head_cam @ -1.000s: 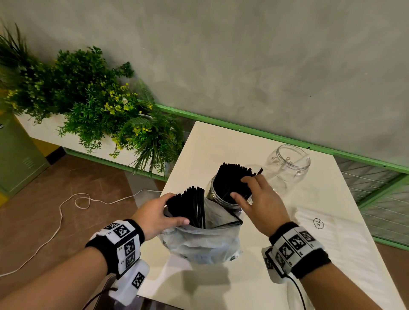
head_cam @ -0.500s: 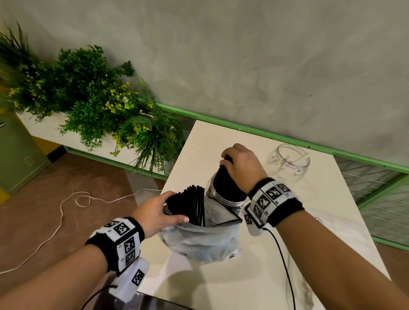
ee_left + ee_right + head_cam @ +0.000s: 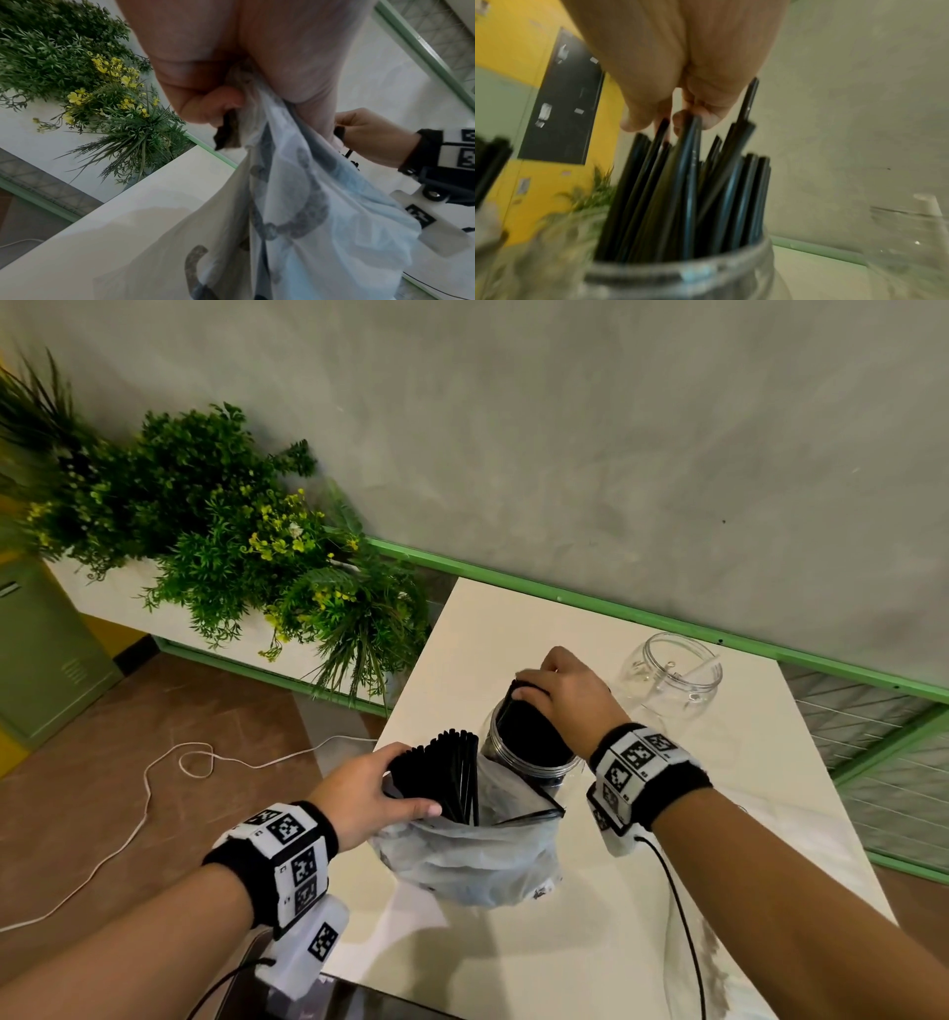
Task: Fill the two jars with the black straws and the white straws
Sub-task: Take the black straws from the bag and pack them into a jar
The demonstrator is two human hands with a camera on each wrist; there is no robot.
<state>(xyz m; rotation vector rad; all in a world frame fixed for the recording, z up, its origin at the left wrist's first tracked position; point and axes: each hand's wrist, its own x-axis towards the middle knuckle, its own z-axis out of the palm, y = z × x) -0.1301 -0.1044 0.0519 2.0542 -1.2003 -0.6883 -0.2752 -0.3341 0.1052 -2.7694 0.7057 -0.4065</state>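
Over the jar (image 3: 529, 752), right hand (image 3: 570, 695) pinches black straws (image 3: 680, 192); left hand (image 3: 359, 793) grips the bag (image 3: 477, 860).

Soft even indoor light, faint shadows on table (image 3: 606, 932); wrist views blurry, edges warped.

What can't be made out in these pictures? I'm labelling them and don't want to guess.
- White straws: none identifiable in any view.
- Lower part of the black straws, head view: hidden inside the bag.
- Right hand's fingers: hidden by its back in the head view, blurred in the right wrist view.
- Far jar's contents: glare, blurred in the right wrist view.
- Near jar's base: behind the bag.
- Left hand's grip, left wrist view: palm fills the frame.
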